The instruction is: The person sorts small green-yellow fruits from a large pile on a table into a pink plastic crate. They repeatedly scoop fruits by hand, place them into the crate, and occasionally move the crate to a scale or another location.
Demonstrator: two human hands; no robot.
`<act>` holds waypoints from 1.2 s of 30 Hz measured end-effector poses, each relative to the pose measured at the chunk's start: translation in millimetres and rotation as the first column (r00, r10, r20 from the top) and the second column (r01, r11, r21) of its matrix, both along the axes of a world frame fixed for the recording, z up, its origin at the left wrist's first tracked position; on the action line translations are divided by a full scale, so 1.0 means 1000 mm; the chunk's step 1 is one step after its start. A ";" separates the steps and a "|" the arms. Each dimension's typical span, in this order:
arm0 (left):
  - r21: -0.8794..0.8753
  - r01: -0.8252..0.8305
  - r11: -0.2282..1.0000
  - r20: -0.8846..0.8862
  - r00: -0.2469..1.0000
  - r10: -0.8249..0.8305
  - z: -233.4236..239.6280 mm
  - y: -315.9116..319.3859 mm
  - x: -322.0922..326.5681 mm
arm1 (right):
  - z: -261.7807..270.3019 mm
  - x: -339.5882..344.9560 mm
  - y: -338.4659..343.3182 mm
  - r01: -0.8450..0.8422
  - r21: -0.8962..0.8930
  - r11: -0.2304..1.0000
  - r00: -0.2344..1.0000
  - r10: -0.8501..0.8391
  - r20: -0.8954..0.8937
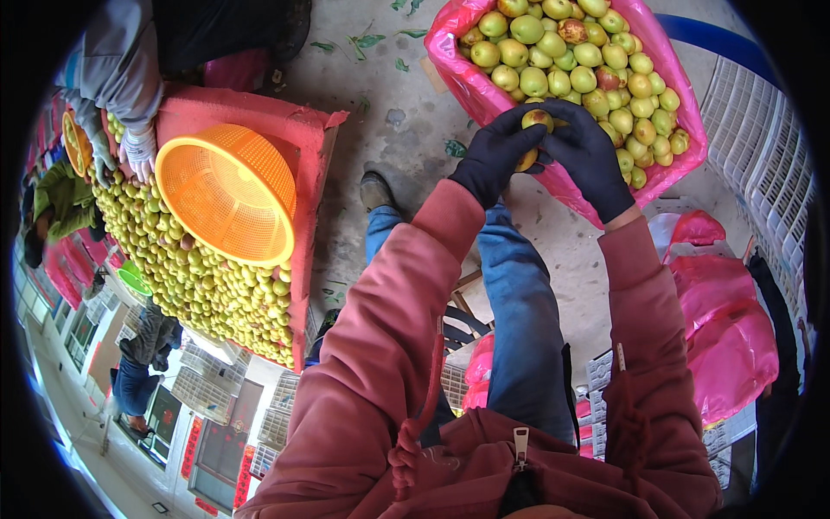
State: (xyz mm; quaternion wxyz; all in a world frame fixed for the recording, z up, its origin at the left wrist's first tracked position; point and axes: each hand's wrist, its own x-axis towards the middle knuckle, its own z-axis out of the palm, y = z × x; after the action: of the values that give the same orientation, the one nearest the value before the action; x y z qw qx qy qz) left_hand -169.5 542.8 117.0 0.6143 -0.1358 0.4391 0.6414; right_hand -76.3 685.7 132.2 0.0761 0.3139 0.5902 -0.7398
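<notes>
Both my hands wear dark gloves and meet above the near left edge of a pink-lined crate [688,139] full of green jujubes [587,55]. A yellow-green jujube with brown patches [537,119] sits between the fingertips of my left hand [496,152] and my right hand [587,152]. A second jujube [526,160] shows lower down, against the fingers of my left hand. The gloves partly cover both fruits, and the undersides of my hands are hidden.
At left, a red-padded sorting table [318,168] carries many jujubes and a tilted orange plastic basket [227,194]. A co-worker's gloved hand [138,152] reaches onto it. White plastic crates [755,136] and pink plastic bags [726,324] stand at right. Leaves [366,42] litter the concrete floor.
</notes>
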 end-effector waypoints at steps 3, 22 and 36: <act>-0.044 -0.023 0.999 -0.082 0.996 0.019 0.008 0.002 -0.003 | 0.005 -0.002 -0.004 0.090 -0.120 0.989 0.996 -0.091 -0.008; -0.229 -0.179 0.957 -0.168 0.976 0.142 0.015 0.009 -0.024 | -0.040 -0.053 0.014 -0.061 0.764 0.642 0.997 -0.004 0.083; 0.149 -0.249 0.957 0.285 0.937 0.200 0.020 -0.008 0.001 | 0.048 0.011 -0.038 0.056 0.439 0.897 0.998 -0.036 -0.054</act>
State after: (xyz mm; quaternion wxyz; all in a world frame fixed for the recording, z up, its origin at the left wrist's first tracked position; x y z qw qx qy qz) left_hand -168.7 534.6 137.0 0.6001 -0.2135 0.2732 0.7209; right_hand -65.4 647.4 180.3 -0.0273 0.3204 0.7360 -0.5957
